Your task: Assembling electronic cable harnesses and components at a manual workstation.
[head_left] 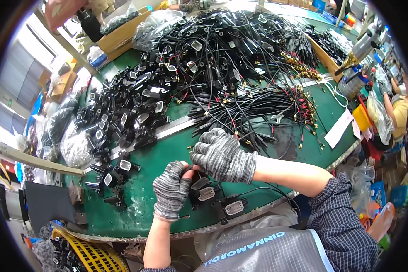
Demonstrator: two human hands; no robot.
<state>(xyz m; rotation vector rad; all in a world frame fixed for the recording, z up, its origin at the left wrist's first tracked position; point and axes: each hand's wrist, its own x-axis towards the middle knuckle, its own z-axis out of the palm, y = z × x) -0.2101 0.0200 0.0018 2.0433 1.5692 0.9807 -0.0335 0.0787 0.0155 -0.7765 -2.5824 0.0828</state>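
Where cables (240,59) heap the green bench (163,158), both hands (170,190) closed on a black connector (199,188).

Green tabletop (303,122) w/ a metal strip (177,124) running across it and a metal edge along the near side. Bright daylight from a window (45,41) at upper left, w/ a pale frame bar (61,38) crossing in front of it. Cardboard boxes (120,36) at the far edge, clear plastic bags (156,25) next to them. Yellow basket (88,254) below the tabletop at lower left, grey block (45,201) just above it. At right, a cluttered workstation w/ another person (399,109) seated, bags (378,118) and bits of blue, yellow, orange stuff near the floor. White paper slip (339,129) at the tabletop's right edge.
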